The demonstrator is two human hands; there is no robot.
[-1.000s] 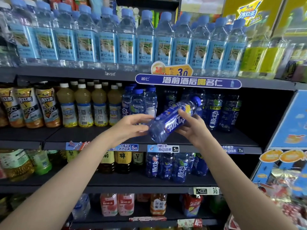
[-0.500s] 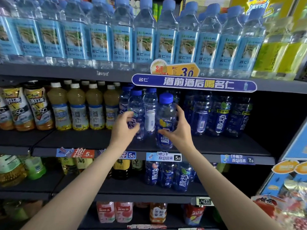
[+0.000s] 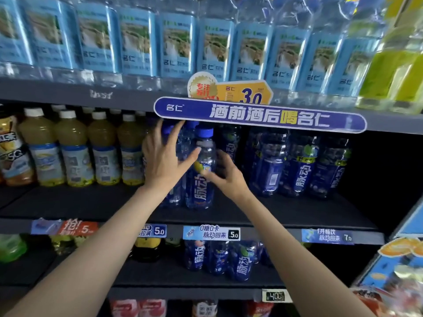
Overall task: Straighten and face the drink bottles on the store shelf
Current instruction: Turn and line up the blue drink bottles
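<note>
The middle shelf carries the drink bottles in rows under a long blue banner sign fixed to the edge of the shelf above. On that upper shelf stands a row of clear water bottles with pale blue labels. To the left on the middle shelf stand yellow juice bottles with white caps, and to the right a group of dark blue bottles.

Between these groups stands the blue drink bottle, upright near the shelf's front edge, its white lettering facing outward and its blue cap just below the banner.

The left hand is spread wide, fingers straight and fanned; the upper ones reach toward the caps of the bottles just behind, while the thumb touches the blue drink bottle's shoulder. It grasps nothing.

The right hand is at the bottle's right side, fingers loosely bent, thumb lying across the label; whether they grip it or only touch it cannot be told.

Price tags line the shelf's front edge below.
</note>
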